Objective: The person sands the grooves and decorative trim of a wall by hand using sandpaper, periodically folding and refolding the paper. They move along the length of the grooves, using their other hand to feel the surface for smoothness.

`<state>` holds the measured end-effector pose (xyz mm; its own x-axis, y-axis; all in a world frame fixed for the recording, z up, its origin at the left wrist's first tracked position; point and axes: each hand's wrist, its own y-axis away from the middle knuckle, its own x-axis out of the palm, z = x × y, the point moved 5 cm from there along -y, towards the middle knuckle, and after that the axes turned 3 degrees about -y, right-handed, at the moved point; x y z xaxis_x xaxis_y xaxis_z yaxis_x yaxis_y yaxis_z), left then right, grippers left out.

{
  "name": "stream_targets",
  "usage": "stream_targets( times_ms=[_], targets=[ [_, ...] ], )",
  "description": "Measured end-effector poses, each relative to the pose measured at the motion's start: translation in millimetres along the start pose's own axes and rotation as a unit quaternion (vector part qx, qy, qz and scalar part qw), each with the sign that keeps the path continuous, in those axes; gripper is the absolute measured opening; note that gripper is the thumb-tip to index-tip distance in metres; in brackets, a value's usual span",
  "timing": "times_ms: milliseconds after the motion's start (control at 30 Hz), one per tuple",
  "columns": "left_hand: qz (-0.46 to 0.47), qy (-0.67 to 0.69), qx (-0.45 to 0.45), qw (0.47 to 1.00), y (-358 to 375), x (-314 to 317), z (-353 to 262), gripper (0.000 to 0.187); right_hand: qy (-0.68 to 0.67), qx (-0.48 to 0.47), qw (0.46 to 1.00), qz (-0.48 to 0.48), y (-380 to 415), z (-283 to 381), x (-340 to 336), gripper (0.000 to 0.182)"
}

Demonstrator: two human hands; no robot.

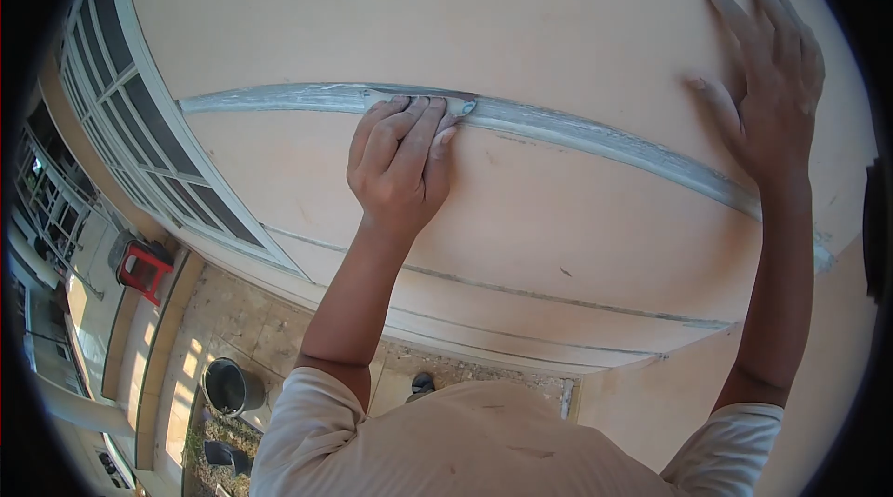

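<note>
My left hand [398, 154] is closed on a folded piece of sandpaper [461, 108], mostly hidden under the fingers. It presses the sandpaper against a grey, whitish-streaked band [577, 136] that runs across the peach wall [558, 22]. Higher up on the right, my right hand [777, 78] rests on the wall with its fingers spread and nothing in it. Several thinner grey lines cross the wall below the band.
A barred window [153, 115] is set in the wall at the left. Down on the paved ground stand a black bucket [233, 387] and a second dark container [226, 456]. A red stool [144, 271] is on the step farther left.
</note>
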<state>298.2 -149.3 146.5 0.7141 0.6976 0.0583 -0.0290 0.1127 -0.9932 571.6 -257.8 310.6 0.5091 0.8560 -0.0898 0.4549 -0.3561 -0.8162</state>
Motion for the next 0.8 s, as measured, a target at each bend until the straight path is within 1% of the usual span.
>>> stream_targets(
  times_ms=[67, 100, 133, 200, 233, 300, 433, 500, 567, 600, 633, 667, 733, 800],
  targets=[
    [-0.001, 0.003, 0.002, 1.0, -1, 12, -27, 0.018, -0.065, -0.115, 0.991, -0.032, -1, -23, -11, 0.054],
    [0.002, 0.003, 0.006, 1.0, 0, 18, -42, 0.019, -0.023, -0.095, 0.995, 0.018, 7, -38, -8, 0.063],
    [0.005, 0.004, 0.01, 1.0, -1, 24, -58, 0.02, -0.02, -0.087, 0.996, 0.022, 10, -57, -7, 0.063],
    [0.011, 0.024, 0.024, 0.999, -5, 37, -91, 0.021, 0.04, -0.051, 0.996, -0.069, 11, -99, -4, 0.055],
    [0.018, 0.027, 0.027, 0.999, -7, 43, -106, 0.021, 0.047, -0.045, 0.996, -0.062, 14, -109, 4, 0.055],
    [0.03, 0.044, 0.035, 0.998, -11, 57, -139, 0.022, -0.054, 0.101, 0.99, -0.085, 18, -132, 12, 0.053],
    [0.058, 0.076, 0.077, 0.992, -22, 86, -208, 0.024, -0.043, 0.108, 0.992, -0.05, 17, -138, 22, 0.055],
    [0.068, 0.089, 0.093, 0.989, -24, 102, -244, 0.025, -0.065, 0.066, 0.983, -0.156, 20, -132, 21, 0.059],
    [0.07, 0.142, 0.09, 0.983, -27, 120, -285, 0.027, -0.071, 0.076, 0.981, -0.162, 19, -130, 26, 0.059],
    [0.075, 0.145, 0.094, 0.982, -28, 125, -302, 0.027, -0.082, 0.076, 0.978, -0.176, 18, -130, 25, 0.06],
    [0.078, 0.139, 0.107, 0.981, -29, 129, -317, 0.028, -0.094, 0.076, 0.978, -0.168, 20, -129, 22, 0.061],
    [0.078, 0.132, 0.119, 0.981, -31, 132, -327, 0.029, -0.094, 0.078, 0.978, -0.169, 22, -130, 21, 0.061],
    [0.087, 0.136, 0.115, 0.98, -33, 127, -320, 0.027, -0.154, 0.059, 0.968, -0.189, 26, -129, 21, 0.06],
    [0.082, 0.067, 0.095, 0.99, -26, 118, -297, 0.024, -0.152, 0.061, 0.969, -0.182, 25, -129, 21, 0.06]
  ],
)
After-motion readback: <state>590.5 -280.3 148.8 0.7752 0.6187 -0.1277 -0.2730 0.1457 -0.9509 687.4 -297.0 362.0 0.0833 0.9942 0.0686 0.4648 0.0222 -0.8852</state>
